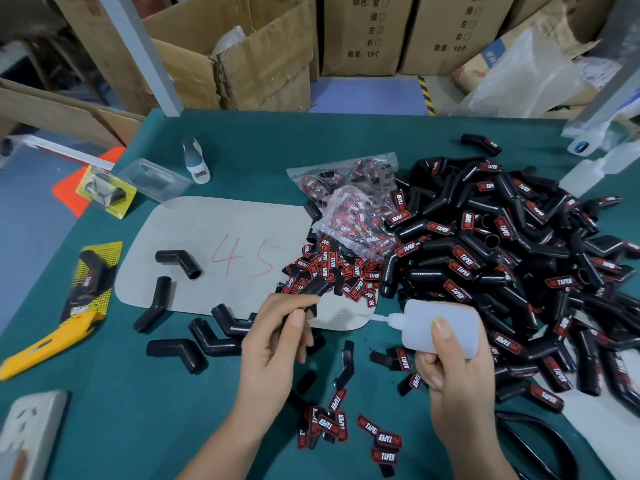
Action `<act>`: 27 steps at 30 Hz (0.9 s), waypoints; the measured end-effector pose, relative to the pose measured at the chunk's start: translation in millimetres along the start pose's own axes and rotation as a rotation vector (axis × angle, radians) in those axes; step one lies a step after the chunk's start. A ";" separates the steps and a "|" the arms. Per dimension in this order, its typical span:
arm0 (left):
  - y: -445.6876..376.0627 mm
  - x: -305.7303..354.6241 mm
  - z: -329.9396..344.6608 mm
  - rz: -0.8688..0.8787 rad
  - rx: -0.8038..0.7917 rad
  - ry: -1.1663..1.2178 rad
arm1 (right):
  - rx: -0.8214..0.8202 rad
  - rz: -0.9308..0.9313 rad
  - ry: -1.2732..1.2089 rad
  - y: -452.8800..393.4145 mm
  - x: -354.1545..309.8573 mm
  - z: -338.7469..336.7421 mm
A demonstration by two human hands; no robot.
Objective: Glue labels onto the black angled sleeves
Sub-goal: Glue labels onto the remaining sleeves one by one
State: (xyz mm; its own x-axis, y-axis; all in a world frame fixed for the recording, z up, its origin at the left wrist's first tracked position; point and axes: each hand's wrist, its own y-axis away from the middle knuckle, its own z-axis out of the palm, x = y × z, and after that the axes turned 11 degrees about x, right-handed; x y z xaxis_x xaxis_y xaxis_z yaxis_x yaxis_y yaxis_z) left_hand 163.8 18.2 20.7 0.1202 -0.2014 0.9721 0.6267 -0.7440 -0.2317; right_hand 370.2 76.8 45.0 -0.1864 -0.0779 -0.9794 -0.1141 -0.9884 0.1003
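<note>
My left hand [277, 336] grips a black angled sleeve [311, 288] over the green table. My right hand [453, 372] holds a white glue bottle [438, 327], its thin nozzle pointing left toward the sleeve. Several bare sleeves [180, 261] lie on and around a grey mat [221, 244]. Loose red-and-black labels [332, 271] are heaped in the middle, and more labels [381, 441] lie near my wrists. A big pile of labelled sleeves [502, 258] fills the right side.
A clear bag of labels [349, 199] rests against the pile. A yellow utility knife [48, 344] and packaged sleeve [91, 275] lie at the left, a power strip [31, 434] at the bottom left. Cardboard boxes [249, 57] stand behind the table.
</note>
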 end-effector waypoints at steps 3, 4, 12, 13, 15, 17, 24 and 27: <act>4.8 -2.4 2.3 -0.136 -0.063 0.049 | 0.032 -0.020 0.040 1.7 -0.5 -0.2; 5.7 -2.6 2.7 -0.154 -0.072 0.052 | 0.043 -0.024 0.049 2.6 -1.4 -0.4; 7.6 1.4 4.3 -0.180 -0.129 0.165 | 0.074 -0.103 0.054 3.6 -0.5 -3.4; 7.6 1.7 4.7 -0.176 -0.137 0.165 | 0.077 -0.105 0.055 3.7 -0.7 -3.5; 7.4 2.9 5.0 -0.164 -0.156 0.160 | 0.085 -0.109 0.065 4.7 -1.8 -3.2; 7.4 3.4 4.6 -0.163 -0.169 0.159 | 0.092 -0.109 0.071 5.2 -2.6 -2.9; 7.4 1.5 4.1 -0.162 -0.183 0.156 | 0.103 -0.141 0.088 7.9 -6.1 -2.5; 7.4 1.1 4.6 -0.164 -0.186 0.165 | 0.121 -0.137 0.105 9.6 -6.4 -3.0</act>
State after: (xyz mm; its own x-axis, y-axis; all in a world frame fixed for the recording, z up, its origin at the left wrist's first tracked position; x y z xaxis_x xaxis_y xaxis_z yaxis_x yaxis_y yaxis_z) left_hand 172.1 15.4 20.2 -0.1077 -0.1587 0.9814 0.4736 -0.8761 -0.0897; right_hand 373.2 67.4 51.7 -0.0587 0.0369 -0.9976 -0.2489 -0.9683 -0.0211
